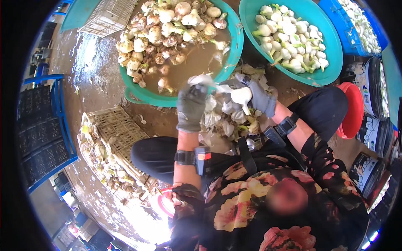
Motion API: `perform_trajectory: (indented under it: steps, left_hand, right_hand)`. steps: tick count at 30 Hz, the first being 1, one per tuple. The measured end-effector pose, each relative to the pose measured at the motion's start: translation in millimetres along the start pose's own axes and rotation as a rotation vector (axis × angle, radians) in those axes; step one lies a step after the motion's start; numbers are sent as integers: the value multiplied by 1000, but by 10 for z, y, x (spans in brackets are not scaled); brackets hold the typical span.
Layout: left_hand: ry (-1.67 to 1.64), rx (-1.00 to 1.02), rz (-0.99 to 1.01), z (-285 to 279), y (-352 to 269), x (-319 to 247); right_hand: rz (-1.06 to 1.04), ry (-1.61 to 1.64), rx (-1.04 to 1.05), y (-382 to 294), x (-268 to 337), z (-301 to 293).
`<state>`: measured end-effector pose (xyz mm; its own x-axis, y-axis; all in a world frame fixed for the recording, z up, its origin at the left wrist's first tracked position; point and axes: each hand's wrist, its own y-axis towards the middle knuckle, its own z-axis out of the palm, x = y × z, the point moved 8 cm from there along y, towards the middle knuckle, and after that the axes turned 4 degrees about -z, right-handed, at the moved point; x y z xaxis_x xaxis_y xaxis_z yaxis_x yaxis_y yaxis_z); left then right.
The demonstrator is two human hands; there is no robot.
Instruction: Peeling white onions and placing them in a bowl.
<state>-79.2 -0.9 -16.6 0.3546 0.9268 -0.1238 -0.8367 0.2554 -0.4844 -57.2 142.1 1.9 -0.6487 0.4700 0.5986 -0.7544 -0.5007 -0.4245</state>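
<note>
My right hand [259, 95], in a grey glove, holds a white peeled garlic bulb [241, 95] with its cut stem pointing down. My left hand [192, 102], gloved too and blurred, has its fingers closed on a strip of pale garlic skin [201, 80]. Below and between the hands lies a heap of loose garlic skins [224, 120]. Just beyond is a green basin [237, 47] of brown water with unpeeled garlic bulbs [154, 34]. To its right, another green basin [334, 59] holds white peeled bulbs [292, 40].
A tipped wicker-like plastic basket [117, 131] with skins spilling out lies left of my knee. Red basin [348, 109], black buckets [370, 89] and a blue crate [345, 34] of peeled garlic stand at the right. A white crate [108, 17] is at the upper left, a blue-framed rack [58, 103] at the far left.
</note>
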Motion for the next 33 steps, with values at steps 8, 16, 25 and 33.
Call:
perform_trajectory:
  steps: [8, 16, 25, 33]
  left_hand:
    - [2109, -149, 249, -121, 132, -493]
    - [2372, -820, 135, -478, 732, -1687]
    - [1905, 87, 479, 200, 443, -598]
    - [2071, 335, 785, 772, -134, -54]
  right_hand:
    - [-408, 721, 226, -84, 977, -434]
    - [-214, 520, 54, 82, 628, -773]
    - [202, -188, -194, 492, -126, -247]
    - [-72, -42, -31, 525, 52, 35]
